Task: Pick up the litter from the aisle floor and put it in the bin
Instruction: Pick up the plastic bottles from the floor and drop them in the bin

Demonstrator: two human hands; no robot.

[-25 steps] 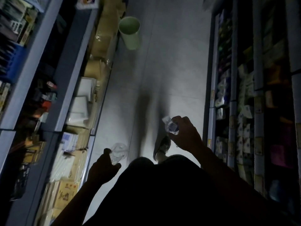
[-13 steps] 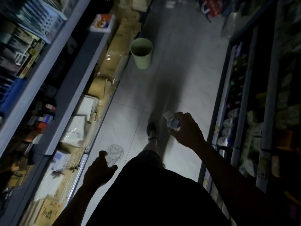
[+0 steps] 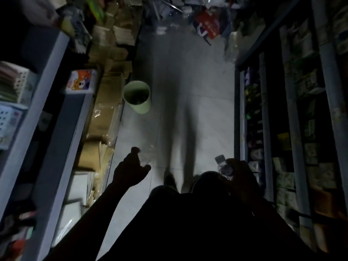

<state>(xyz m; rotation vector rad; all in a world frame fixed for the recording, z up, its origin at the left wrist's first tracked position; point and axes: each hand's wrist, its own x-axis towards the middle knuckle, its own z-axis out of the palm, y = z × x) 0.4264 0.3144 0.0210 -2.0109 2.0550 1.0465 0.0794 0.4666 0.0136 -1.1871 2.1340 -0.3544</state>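
Dim shop aisle, pale tiled floor (image 3: 207, 113) between stocked shelves. Green bin (image 3: 137, 97) stands upright at the left floor edge against cartons, well ahead of both hands; it sits lower and larger in view than half a second ago, so nearer. Left hand (image 3: 130, 171) now reaches further forward, fingers curled round crumpled clear plastic (image 3: 147, 157) that projects past the fingertips. Right hand (image 3: 238, 171) now lower in view, closed on a small plastic bottle (image 3: 224, 165), cap beyond the fingers.
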